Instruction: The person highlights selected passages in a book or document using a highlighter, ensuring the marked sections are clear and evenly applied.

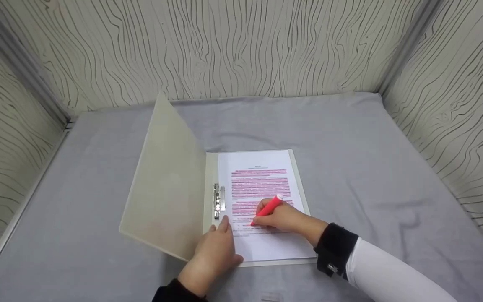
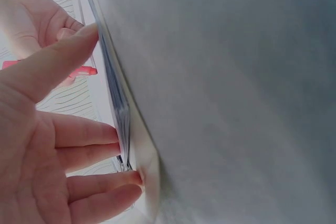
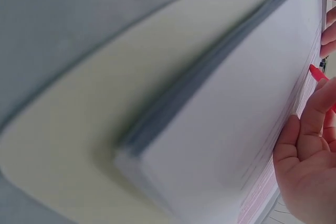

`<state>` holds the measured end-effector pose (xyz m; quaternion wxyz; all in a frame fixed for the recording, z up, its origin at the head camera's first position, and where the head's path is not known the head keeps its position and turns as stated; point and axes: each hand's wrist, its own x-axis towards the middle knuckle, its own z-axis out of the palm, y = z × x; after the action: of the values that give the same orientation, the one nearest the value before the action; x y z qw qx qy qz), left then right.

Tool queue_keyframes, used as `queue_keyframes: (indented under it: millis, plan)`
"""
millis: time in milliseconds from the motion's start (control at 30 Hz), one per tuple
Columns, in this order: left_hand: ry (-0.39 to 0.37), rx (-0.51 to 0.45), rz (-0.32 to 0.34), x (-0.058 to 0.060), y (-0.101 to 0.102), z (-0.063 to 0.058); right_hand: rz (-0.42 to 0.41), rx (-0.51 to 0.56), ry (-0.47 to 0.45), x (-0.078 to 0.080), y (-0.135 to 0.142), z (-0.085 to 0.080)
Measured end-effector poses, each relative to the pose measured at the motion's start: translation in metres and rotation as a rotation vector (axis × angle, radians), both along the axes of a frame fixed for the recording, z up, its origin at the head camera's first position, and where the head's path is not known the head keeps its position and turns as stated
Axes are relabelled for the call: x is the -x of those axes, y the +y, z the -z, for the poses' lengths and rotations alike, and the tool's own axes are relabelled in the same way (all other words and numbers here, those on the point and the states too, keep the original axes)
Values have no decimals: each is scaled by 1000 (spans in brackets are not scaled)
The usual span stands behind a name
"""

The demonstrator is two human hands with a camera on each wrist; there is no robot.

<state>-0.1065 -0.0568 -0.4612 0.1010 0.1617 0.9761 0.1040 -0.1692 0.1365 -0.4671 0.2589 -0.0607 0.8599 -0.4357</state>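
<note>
My right hand (image 1: 281, 217) pinches a red-pink highlighter (image 1: 270, 207), its tip down at a line of text on the printed page (image 1: 266, 247). Above the tip, several paragraphs are covered in pink; a few plain lines lie below it. The page tops a stack of sheets in a cream binder (image 1: 162, 180), whose cover stands raised on the left. My left hand (image 1: 216, 251) rests with extended fingers on the lower left of the sheets and binder. In the left wrist view, its thumb and fingers (image 2: 86, 137) lie against the stack's edge.
A metal clip (image 1: 217, 201) runs along the binder's spine beside the page. Grey cloth (image 1: 371, 167) covers the table under the binder. Panels with a wood-grain line pattern (image 1: 224, 50) close off the back and both sides.
</note>
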Motion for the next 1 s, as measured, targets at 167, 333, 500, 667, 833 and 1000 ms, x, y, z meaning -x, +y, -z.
queue_keyframes:
  millis: [167, 333, 500, 667, 833, 1000]
  plan:
    - [-19, -12, -17, 0, 1, -1, 7, 12, 13, -2, 2, 0]
    - [-22, -16, -26, 0, 1, -2, 23, -3, 14, -2, 4, -1]
    - [-8, -21, -20, -1, 1, -1, 46, -4, -1, -2, 6, 1]
    - [10, -2, -4, -1, 0, 0, 48, 0, 5, -2, 8, 1]
    - [17, 9, 1, -1, 0, 1, 50, 0, 9, -2, 11, 1]
    - [15, 8, -5, 0, 1, 1, 80, 24, -17, -3, 13, 2]
